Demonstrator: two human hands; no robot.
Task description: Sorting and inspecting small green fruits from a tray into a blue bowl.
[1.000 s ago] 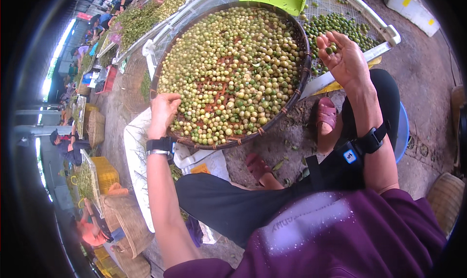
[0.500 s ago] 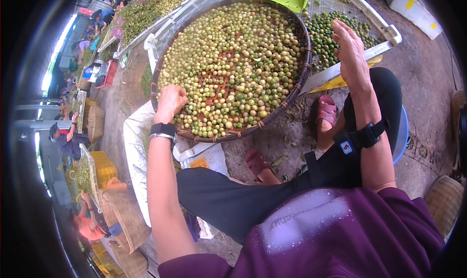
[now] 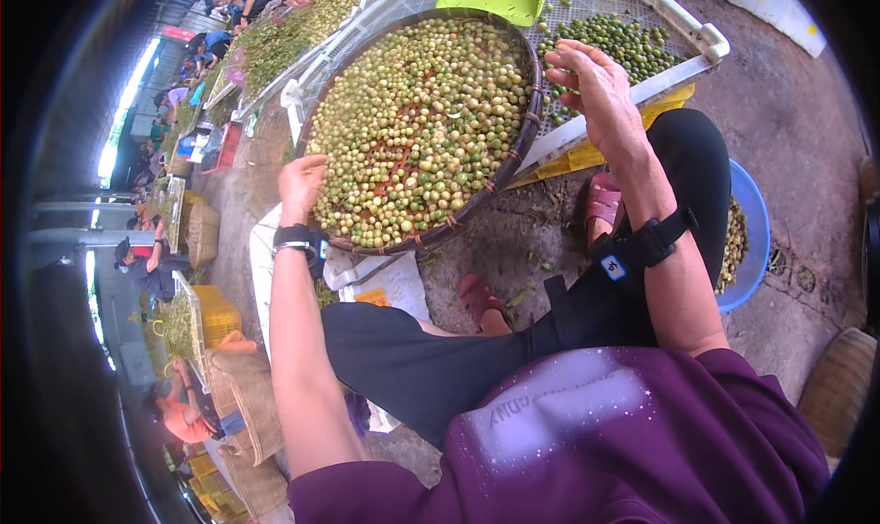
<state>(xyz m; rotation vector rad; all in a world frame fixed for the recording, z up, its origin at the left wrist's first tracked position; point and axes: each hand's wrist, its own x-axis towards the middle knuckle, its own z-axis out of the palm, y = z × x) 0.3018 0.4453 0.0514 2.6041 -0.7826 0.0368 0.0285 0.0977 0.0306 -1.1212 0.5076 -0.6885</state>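
The left hand [image 3: 301,189] bunches its fingers beside the pale fruits [image 3: 431,130], any pinch unclear; the right hand's [image 3: 605,102] loosely parted fingers hang near green fruits [image 3: 632,49].

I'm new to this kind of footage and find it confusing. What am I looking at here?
There is no machine: these are a person's bare hands, filmed by a fisheye camera worn on the head and looking down, so straight edges bend near the rim. In front is a round woven tray of pale green and yellowish fruits. The left hand is at its left edge. The right hand is raised near darker green fruits on a white-framed mesh rack. Whether either hand holds anything can't be made out.
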